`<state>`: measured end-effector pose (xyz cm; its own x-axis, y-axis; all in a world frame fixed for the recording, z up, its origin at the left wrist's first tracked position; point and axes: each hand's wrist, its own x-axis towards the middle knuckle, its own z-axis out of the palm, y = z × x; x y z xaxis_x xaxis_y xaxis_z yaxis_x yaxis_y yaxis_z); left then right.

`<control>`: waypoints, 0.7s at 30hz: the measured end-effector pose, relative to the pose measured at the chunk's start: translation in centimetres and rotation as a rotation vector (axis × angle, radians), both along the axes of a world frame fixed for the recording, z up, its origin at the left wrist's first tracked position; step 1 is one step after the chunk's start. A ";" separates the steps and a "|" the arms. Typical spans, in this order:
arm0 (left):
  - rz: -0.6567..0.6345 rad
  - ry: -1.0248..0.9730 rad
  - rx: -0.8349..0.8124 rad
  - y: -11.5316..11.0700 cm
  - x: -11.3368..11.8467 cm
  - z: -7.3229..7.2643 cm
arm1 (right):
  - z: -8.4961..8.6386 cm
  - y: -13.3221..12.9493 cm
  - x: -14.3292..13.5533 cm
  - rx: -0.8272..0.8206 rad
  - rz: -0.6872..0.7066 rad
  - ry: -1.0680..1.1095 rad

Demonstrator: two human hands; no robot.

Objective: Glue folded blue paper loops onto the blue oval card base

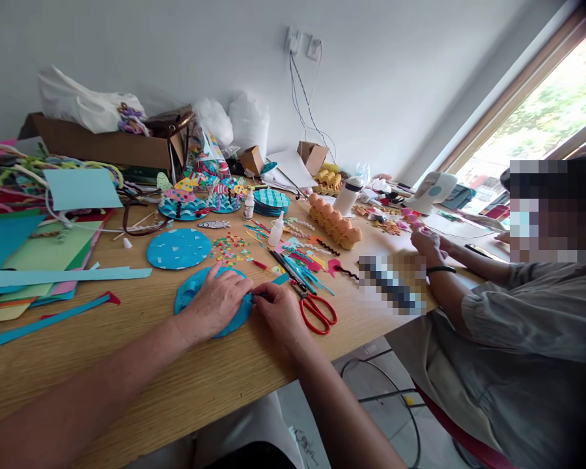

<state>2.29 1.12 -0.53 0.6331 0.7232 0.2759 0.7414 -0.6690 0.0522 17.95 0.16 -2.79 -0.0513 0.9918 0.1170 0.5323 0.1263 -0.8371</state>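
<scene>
A round blue disc (188,286) lies on the table in front of me, with a raised blue piece on its left part. My left hand (219,296) rests flat across the disc, fingers stretched to the right. At the disc's right edge, my right hand (278,309) is closed in a pinch. Something small and dark shows at its fingertips, too hidden to name. A blue paper strip (282,278) sticks out just beyond those fingers. Scissors with red handles (318,314) lie close to the right of this hand. Another blue disc (178,247) with pale flecks lies behind.
Confetti (232,249), a glue bottle (276,229), an egg carton (334,221) and a white bottle (348,195) stand or lie farther back. Coloured paper (53,244) is piled at left. A co-worker (527,326) sits at right, hands over the table. The table edge (254,397) runs near me.
</scene>
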 end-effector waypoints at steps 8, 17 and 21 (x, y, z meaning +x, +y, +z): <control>-0.030 -0.029 0.007 0.0 -0.1 0.0 | 1.1 -0.6 0.3 0.112 0.045 -0.188; -0.033 0.016 0.012 0.0 -0.1 -0.1 | 1.2 -0.9 0.2 0.130 0.052 -0.337; -0.037 0.045 0.031 0.1 -0.1 -0.3 | 1.4 -1.1 0.1 0.125 0.044 -0.400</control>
<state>2.17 1.21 -0.81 0.6716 0.6907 0.2681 0.7173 -0.6968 -0.0015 18.06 -0.98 -1.38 -0.1595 0.9671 0.1980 0.8040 0.2436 -0.5425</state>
